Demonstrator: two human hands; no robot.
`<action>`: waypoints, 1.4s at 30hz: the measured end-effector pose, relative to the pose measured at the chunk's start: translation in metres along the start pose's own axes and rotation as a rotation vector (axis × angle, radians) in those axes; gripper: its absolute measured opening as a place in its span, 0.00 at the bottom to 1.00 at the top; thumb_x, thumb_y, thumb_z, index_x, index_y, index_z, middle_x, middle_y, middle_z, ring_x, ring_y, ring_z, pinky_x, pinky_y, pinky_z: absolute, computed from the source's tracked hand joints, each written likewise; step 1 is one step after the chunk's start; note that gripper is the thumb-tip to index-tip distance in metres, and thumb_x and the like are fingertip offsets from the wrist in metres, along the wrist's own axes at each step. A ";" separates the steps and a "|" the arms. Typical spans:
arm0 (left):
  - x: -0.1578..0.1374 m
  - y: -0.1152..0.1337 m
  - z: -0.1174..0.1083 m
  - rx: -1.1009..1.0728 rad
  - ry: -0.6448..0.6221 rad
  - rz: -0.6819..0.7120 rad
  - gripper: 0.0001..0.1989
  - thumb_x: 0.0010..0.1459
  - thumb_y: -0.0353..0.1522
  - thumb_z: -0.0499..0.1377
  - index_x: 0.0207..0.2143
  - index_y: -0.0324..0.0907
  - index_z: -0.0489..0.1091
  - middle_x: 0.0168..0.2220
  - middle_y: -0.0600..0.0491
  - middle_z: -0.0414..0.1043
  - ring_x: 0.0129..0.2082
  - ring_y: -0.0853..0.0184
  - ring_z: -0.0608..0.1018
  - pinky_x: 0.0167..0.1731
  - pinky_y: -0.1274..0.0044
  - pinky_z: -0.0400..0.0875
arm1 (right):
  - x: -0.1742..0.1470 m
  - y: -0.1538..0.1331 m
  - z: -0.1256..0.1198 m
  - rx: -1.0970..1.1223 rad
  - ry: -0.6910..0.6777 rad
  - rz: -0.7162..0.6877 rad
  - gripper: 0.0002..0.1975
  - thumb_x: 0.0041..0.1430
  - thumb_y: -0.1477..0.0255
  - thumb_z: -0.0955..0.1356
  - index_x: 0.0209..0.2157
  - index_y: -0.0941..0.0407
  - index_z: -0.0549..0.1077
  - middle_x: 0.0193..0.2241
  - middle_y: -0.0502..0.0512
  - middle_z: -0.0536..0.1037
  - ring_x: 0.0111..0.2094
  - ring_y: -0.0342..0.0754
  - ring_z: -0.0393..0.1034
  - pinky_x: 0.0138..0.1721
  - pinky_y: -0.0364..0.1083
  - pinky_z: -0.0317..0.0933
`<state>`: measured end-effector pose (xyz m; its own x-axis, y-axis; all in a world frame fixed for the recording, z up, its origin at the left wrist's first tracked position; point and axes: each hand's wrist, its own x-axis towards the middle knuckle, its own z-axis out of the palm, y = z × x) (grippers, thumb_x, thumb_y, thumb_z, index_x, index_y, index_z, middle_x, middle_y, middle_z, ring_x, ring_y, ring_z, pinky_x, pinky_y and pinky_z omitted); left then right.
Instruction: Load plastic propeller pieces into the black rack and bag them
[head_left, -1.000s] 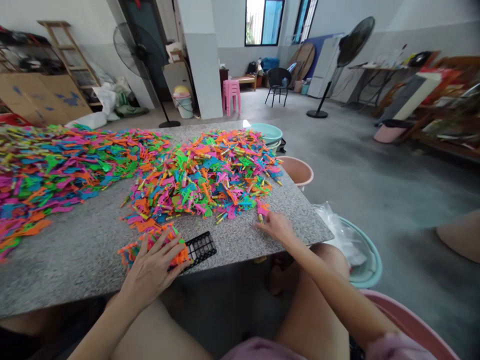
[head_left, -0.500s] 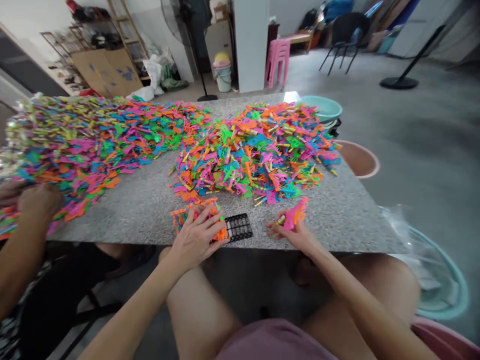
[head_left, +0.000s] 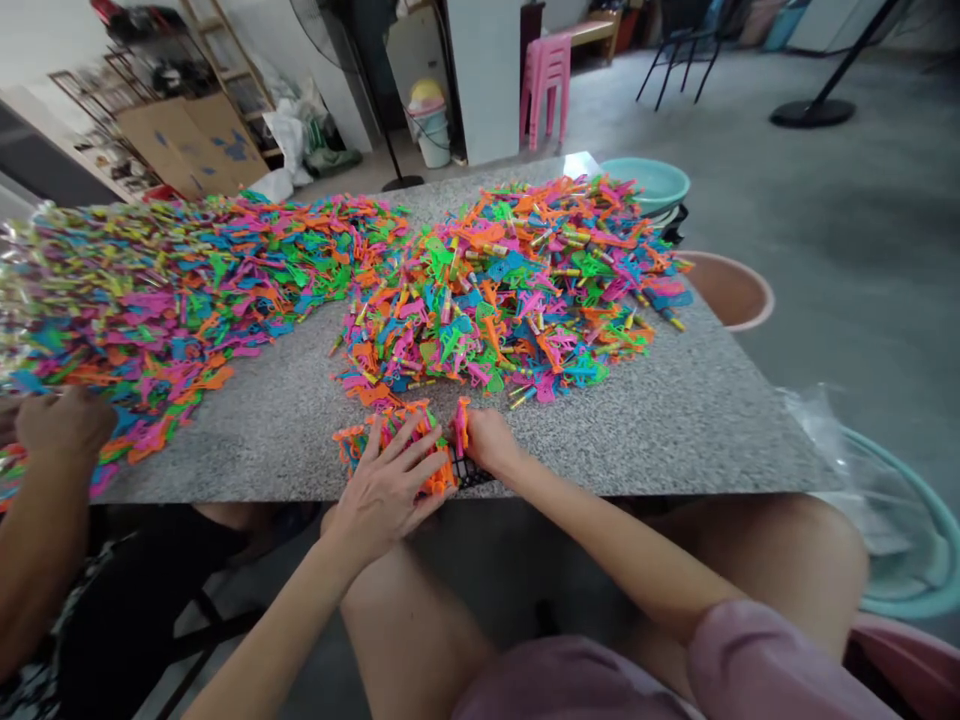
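My left hand (head_left: 390,475) lies with stretched, spread fingers over a tight row of small orange, pink and green plastic toys (head_left: 352,440). These toys stand in a black grid rack (head_left: 472,474), whose bare right end shows a little. At that end my right hand (head_left: 487,440) grips pink and orange plastic toys (head_left: 461,428), held upright over the grid. They look gun-shaped. My right fingertips are partly hidden behind them. Just beyond both hands spreads a large heap of similar bright toys (head_left: 495,300), many with gold tubes.
Another heap (head_left: 187,290) covers the left of the speckled stone table (head_left: 637,440). A co-worker's hands (head_left: 64,430) are at its near edge. Basins stand beyond the right edge, one teal (head_left: 652,180) and one brown (head_left: 731,290). Plastic bags (head_left: 847,460) hang by a lower teal basin.
My right hand has moved left with the pink and orange toys, from the open tabletop to the rack's bare end. My left hand stays on the row. The view has tilted down slightly.
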<state>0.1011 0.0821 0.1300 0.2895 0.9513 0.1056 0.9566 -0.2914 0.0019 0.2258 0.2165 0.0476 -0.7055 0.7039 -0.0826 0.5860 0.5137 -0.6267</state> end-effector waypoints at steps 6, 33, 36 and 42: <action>-0.001 -0.001 0.004 0.029 0.039 0.026 0.15 0.63 0.39 0.57 0.48 0.45 0.71 0.58 0.47 0.69 0.62 0.50 0.64 0.63 0.46 0.39 | 0.009 -0.010 -0.014 -0.210 -0.109 -0.090 0.13 0.60 0.72 0.65 0.44 0.57 0.76 0.38 0.62 0.80 0.42 0.53 0.75 0.42 0.44 0.64; -0.001 -0.007 0.018 -0.004 0.052 0.049 0.23 0.65 0.40 0.53 0.60 0.44 0.62 0.62 0.49 0.64 0.64 0.57 0.62 0.63 0.59 0.56 | -0.049 0.168 -0.137 -0.538 0.323 0.031 0.10 0.60 0.81 0.60 0.38 0.60 0.71 0.41 0.63 0.75 0.43 0.51 0.70 0.42 0.45 0.63; -0.001 -0.004 0.016 -0.038 0.012 0.014 0.22 0.64 0.38 0.53 0.59 0.44 0.63 0.62 0.50 0.63 0.65 0.57 0.60 0.64 0.59 0.52 | -0.072 0.167 -0.113 -0.213 0.497 0.150 0.06 0.57 0.76 0.64 0.37 0.58 0.69 0.34 0.58 0.76 0.34 0.50 0.72 0.36 0.47 0.65; 0.001 -0.001 0.012 -0.077 -0.050 -0.014 0.20 0.64 0.38 0.53 0.57 0.43 0.64 0.61 0.50 0.65 0.66 0.56 0.59 0.64 0.56 0.49 | -0.089 0.080 -0.014 0.761 0.190 0.118 0.11 0.54 0.63 0.67 0.34 0.57 0.70 0.27 0.54 0.78 0.26 0.49 0.75 0.30 0.48 0.70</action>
<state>0.1010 0.0845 0.1179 0.2789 0.9587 0.0554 0.9559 -0.2827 0.0797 0.3411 0.2014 0.0162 -0.5352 0.8398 -0.0912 0.1710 0.0020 -0.9853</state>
